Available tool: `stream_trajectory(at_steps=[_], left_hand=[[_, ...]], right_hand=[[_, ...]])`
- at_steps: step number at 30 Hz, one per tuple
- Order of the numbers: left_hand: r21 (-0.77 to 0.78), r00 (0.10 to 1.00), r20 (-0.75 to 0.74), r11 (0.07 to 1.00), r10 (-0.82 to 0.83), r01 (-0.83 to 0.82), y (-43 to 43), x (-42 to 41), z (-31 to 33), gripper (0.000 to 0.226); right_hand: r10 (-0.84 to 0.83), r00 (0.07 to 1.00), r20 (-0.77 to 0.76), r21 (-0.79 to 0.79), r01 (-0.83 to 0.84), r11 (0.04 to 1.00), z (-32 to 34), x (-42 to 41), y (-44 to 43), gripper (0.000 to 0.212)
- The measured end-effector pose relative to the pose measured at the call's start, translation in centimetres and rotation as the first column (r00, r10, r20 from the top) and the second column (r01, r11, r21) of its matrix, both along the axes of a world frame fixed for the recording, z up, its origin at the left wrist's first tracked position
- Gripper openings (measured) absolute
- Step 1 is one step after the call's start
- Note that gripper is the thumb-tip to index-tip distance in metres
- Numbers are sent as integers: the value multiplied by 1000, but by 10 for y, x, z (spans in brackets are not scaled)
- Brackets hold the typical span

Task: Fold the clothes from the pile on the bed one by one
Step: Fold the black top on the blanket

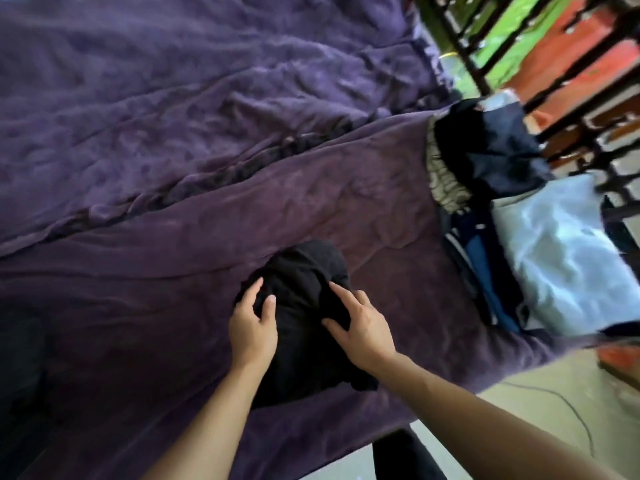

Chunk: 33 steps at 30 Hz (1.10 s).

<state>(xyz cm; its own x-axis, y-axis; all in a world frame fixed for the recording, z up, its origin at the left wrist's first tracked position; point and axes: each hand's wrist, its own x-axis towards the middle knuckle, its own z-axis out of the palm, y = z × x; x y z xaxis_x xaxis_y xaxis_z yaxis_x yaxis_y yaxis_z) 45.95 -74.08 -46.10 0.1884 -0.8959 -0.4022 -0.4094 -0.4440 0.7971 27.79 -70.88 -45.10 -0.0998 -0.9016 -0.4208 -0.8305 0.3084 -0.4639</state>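
Garment (304,341) lying on bed (173,188), centre, near front edge. Left hand (252,327) resting on its left side, right hand (363,327) on its right. Clothes pile (485,150) sitting on bed far right, behind garment, well apart. Further clothes (491,271) lying just before pile. Floor (519,393) showing past bed's front-right edge.

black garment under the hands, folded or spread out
Folded up, not spread: the black garment lies as a compact bundle on the bed, left hand and right hand resting on it. How neatly, cannot tell.
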Motion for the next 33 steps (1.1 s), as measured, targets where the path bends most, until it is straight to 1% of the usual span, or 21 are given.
stream_trajectory(at_steps=[2,7,11,15,19,21,22,23,24,25,26,27,28,29,31,32,33], left_hand=[[-25,1000,-26,1000,-13,13,1,-45,16,39],[-144,997,-68,989,-31,21,-5,-166,62,37],[-159,988,-157,987,-7,-19,-8,-266,101,38],[-169,971,-234,986,-42,2,-14,-360,132,39],[-152,961,-234,982,-149,115,-19,-433,140,43],[-107,940,-222,965,-259,241,-21,-457,132,49],[-61,918,-204,940,-340,334,-21,-466,124,53],[-1,885,-149,895,-442,447,-21,-473,114,60],[78,826,-45,822,-562,564,-19,-477,103,68],[171,739,78,739,-669,651,-17,-478,94,77],[254,646,189,672,-740,696,-15,-477,85,84],[297,580,265,637,-771,711,-14,-475,79,89],[307,551,305,628,-777,716,-13,-473,73,92],[299,541,327,628,-775,719,-13,-470,69,93],[269,546,331,631,-770,728,-13,-463,67,93],[250,557,319,635,-766,731,-12,-458,69,91],[231,573,312,646,-758,728,-11,-452,71,87]], right_hand=[[-19,1000,12,-33,20,999,16,-47,4,67],[-35,999,28,-157,39,987,56,-174,3,68],[-28,999,15,-236,31,971,95,-279,-5,67],[-60,998,-3,-259,57,964,126,-380,-11,67],[-82,993,-91,-225,59,973,133,-460,-16,67],[-100,985,-142,-184,73,980,125,-490,-17,68],[-102,981,-167,-154,76,985,118,-503,-17,68],[-96,977,-189,-113,76,991,109,-513,-16,69],[-83,974,-210,-60,72,996,98,-520,-14,70],[-63,971,-230,3,66,998,85,-524,-10,71],[-41,969,-245,65,59,996,72,-523,-5,72],[-24,968,-249,112,53,992,60,-521,0,73],[-15,969,-246,140,51,989,52,-517,4,74],[-16,969,-247,154,55,987,47,-514,6,74],[-23,958,-287,145,67,987,47,-508,6,73],[-27,944,-328,105,65,992,52,-505,5,73],[-36,927,-373,32,52,998,59,-501,4,71]])
